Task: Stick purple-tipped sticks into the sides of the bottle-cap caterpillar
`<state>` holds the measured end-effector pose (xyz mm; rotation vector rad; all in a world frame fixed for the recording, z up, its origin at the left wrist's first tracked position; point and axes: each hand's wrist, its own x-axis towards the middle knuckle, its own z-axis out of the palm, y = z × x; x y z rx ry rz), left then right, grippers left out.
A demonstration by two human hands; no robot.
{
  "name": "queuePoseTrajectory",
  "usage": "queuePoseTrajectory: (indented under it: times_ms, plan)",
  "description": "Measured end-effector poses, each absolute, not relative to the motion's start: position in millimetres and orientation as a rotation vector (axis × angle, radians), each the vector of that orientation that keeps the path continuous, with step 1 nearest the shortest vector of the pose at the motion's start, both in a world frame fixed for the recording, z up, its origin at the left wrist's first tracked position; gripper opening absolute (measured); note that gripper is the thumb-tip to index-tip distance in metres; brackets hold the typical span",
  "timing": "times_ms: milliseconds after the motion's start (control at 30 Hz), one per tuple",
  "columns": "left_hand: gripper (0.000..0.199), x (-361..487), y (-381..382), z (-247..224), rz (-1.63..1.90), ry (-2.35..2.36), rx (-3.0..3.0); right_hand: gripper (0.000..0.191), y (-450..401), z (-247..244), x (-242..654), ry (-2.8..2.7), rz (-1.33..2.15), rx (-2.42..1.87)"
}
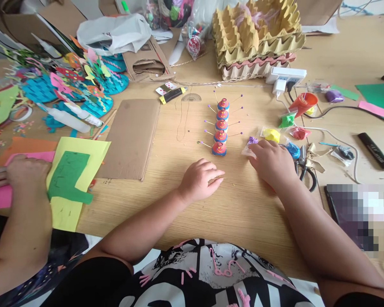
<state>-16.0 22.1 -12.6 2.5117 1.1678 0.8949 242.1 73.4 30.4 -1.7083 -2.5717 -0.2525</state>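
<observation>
My left hand (196, 180) rests low over the table, thumb and forefinger closed on a thin wooden stick (221, 178), like a toothpick. To the right, my right hand (272, 164) has its curled fingers on a small clear packet of purple clay (252, 140); its palm is turned down and hides part of the grip. Ahead, between the hands, stands a row of several red-and-blue clay figures (222, 125) with small faces. Thin sticks with purple tips poke out from their sides. A packet of yellow clay (271, 135) lies just beyond my right hand.
Black-handled scissors (304, 168), blue clay (293, 150) and a white cable lie to the right. A cardboard sheet (131, 138) lies left. Another person's hand (28, 170) works beside yellow and green paper (78, 183). Egg trays (259, 42) stand behind.
</observation>
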Motion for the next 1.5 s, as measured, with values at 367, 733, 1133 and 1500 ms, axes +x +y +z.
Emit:
queuePoseTrajectory:
  times_ms: [367,733,1133,1500]
  plan:
    - [0.017,-12,20,-9,0.966,1.095,2.498,0.024,62,47,236,-2.463,-0.031,-1.794]
    - [0.026,-7,17,-3,0.936,1.040,2.424,0.028,-6,33,196,-2.267,0.283,-1.611]
    - [0.018,-2,15,5,1.043,0.901,2.362,0.020,-11,13,188,-2.228,0.274,-1.252]
    - [0.024,-4,15,0,1.101,0.883,2.281,0.013,-14,9,188,-2.147,0.453,-1.071]
